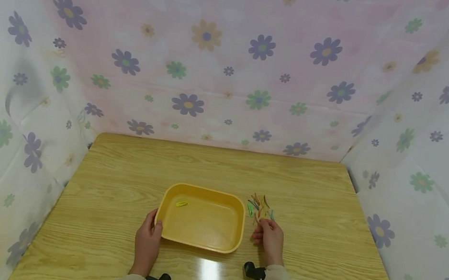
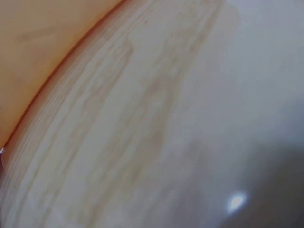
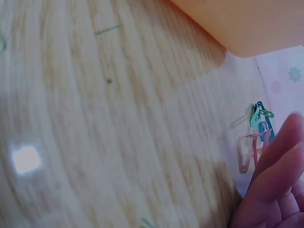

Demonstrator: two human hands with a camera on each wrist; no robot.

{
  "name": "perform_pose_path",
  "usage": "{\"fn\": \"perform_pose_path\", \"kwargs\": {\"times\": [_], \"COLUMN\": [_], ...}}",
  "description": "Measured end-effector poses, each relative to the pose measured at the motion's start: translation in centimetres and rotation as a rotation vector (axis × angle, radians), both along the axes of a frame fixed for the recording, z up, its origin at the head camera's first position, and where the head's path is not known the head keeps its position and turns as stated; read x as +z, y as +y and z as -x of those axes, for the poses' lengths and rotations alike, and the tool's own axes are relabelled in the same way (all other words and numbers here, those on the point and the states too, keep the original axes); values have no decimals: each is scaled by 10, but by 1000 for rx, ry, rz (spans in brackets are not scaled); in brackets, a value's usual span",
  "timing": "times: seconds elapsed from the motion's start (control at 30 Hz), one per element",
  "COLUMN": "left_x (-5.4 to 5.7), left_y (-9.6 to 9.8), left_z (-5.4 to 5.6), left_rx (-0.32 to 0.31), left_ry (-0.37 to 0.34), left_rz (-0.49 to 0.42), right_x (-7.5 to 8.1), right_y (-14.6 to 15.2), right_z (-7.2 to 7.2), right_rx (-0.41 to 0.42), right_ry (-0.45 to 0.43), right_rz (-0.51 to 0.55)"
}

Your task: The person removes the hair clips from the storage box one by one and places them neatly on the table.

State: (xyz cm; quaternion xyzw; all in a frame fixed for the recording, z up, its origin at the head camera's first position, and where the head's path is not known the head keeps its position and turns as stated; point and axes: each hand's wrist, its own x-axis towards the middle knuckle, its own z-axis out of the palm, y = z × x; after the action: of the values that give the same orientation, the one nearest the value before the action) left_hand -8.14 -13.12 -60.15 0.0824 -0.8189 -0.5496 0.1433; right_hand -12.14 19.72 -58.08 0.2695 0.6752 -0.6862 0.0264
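Note:
A yellow plastic tray (image 1: 200, 246) sits on the table, with one yellow-green snap hair clip (image 1: 182, 204) inside it. My left hand (image 1: 146, 244) grips the tray's left side, thumb at the rim and fingers along the outer wall. Right of the tray lies a small pile of coloured hair clips (image 1: 255, 203). At the pile's near edge is my right hand (image 1: 272, 240), its fingers bent down among the clips. In the right wrist view, pink and green clips (image 3: 255, 115) show just beyond the fingers (image 3: 278, 173); whether a clip is pinched is hidden.
The wood-grain table (image 1: 116, 167) reaches back to a flower-printed cloth (image 1: 217, 71), which also hangs at both sides. Each wrist carries a black camera, such as the right wrist camera (image 1: 253, 271). A bright reflection shows in front of the tray.

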Motion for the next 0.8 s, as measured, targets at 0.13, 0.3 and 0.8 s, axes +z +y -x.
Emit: {"fn": "perform_pose_path", "kwargs": {"times": [0.13,0.3,0.8], "left_x": [-2,-2,-4], "left_y": [0,0,-1], "left_z": [1,0,1], "left_rx": [2,4,7], "left_ry": [-2,-3,-9], "left_rz": [5,-2,-11], "right_x": [3,6,29], "right_y": [-1,-3,-14], "right_z": [0,1,4], "right_rx": [-6,3,150], "right_ry": [21,51,138], "right_rz": [24,25,-37]}}
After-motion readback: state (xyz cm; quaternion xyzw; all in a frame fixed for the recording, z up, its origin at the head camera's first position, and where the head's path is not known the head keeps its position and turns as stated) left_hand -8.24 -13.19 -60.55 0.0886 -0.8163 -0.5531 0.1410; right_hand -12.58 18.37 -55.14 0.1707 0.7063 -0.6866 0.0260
